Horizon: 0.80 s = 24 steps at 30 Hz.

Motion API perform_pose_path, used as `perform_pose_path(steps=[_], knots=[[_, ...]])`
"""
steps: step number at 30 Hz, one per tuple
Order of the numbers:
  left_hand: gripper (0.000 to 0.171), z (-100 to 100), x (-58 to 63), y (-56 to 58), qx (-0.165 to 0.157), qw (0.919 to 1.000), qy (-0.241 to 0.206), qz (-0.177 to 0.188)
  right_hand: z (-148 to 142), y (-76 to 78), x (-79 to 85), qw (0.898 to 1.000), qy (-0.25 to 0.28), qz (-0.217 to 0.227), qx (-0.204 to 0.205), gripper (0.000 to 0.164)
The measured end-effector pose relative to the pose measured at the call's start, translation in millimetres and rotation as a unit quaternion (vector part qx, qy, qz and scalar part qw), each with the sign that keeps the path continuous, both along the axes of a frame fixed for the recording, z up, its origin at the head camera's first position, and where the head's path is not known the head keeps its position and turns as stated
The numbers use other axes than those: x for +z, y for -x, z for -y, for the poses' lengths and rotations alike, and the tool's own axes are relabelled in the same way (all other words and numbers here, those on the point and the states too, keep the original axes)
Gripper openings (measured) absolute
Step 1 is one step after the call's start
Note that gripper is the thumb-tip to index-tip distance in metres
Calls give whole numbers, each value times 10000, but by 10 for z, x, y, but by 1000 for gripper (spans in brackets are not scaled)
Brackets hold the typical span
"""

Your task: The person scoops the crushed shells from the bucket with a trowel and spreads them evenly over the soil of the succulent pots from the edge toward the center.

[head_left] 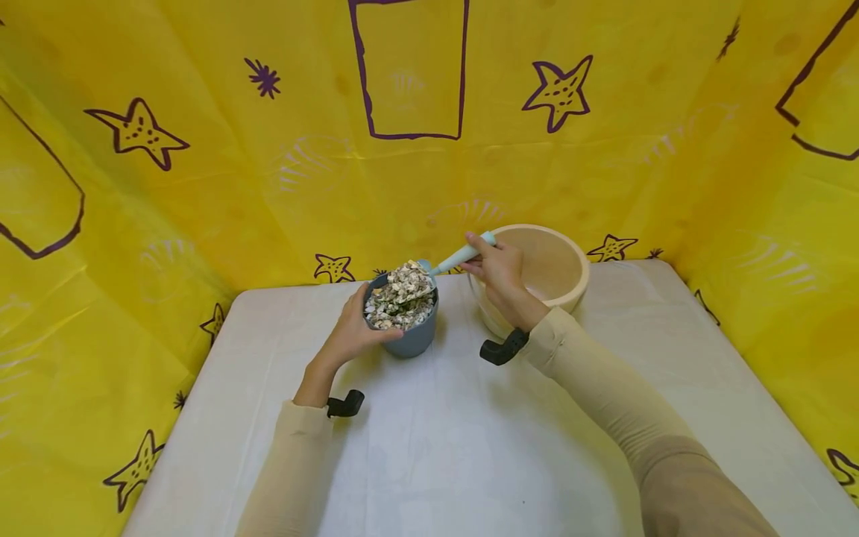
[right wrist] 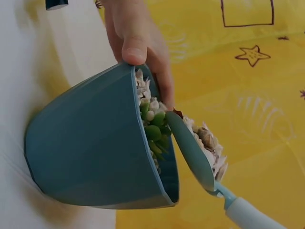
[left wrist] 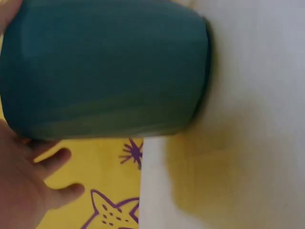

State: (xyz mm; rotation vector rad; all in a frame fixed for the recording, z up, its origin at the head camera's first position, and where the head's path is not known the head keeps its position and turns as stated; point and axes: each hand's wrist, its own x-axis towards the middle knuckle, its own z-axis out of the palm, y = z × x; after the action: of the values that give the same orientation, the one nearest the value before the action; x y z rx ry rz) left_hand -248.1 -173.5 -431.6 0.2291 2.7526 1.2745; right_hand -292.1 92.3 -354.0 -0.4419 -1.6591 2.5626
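Note:
My left hand [head_left: 352,328] grips a blue-grey plant pot [head_left: 414,343] by its upper edge from the left, thumb along the near side. In the right wrist view, a green plump-leaved plant [right wrist: 155,136] grows inside the pot among pale shell bits. My right hand [head_left: 502,274] holds a small hand trowel [head_left: 461,257] by its light blue handle. Its blade [right wrist: 190,148], heaped with small shells [right wrist: 208,143], tilts over the mouth of the pot. The left wrist view shows the pot's side close up, standing on the table.
A large cream-coloured pot [head_left: 579,287] stands behind and right of my right hand, nothing visible inside. The table [head_left: 436,462] has a white cover. Yellow cloth [head_left: 302,97] with starfish drawings hangs around the back and sides.

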Motion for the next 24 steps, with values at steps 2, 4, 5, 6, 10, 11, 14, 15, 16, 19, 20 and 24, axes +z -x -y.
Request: perform_pose_path(steps=[2,4,5,6,10,11,14,15,16,19,20,24], knots=[[123,31,-18,45,-140,9999,-54,63,-4,7,-8,10000,41,-8,-6,18],[124,44,-39,74,-172,9996,-164,117,-6,8,-10,10000,79,1,-5,18],[124,45,-50,81,-168,9996,-208,117,-6,8,-10,10000,79,5,0,18],[124,44,-60,82,-142,9995,-242,117,-6,6,-9,10000,83,15,6,19],[121,16,-87,55,-4,9993,-369,-17,-12,-2,2,9999,87,68,9,19],[120,5,-90,44,20,9993,-371,-68,-15,-4,4,9999,90,94,-4,19],[119,-29,-89,7,146,9990,-360,-228,-25,-8,15,9999,93,135,-10,20],[118,-41,-87,-5,191,9988,-357,-272,-28,-8,19,9999,88,142,-10,21],[119,-53,-85,-21,246,9988,-318,-292,-30,-8,22,9999,82,136,-15,23],[121,-91,-86,-61,470,9980,-251,-347,-35,-9,33,9999,70,142,-33,24],[122,-103,-90,-71,548,9977,-202,-349,-36,-8,36,9999,79,142,-40,24],[124,-171,-107,-112,874,9952,-155,-423,-42,-2,46,9998,64,165,-47,21]])
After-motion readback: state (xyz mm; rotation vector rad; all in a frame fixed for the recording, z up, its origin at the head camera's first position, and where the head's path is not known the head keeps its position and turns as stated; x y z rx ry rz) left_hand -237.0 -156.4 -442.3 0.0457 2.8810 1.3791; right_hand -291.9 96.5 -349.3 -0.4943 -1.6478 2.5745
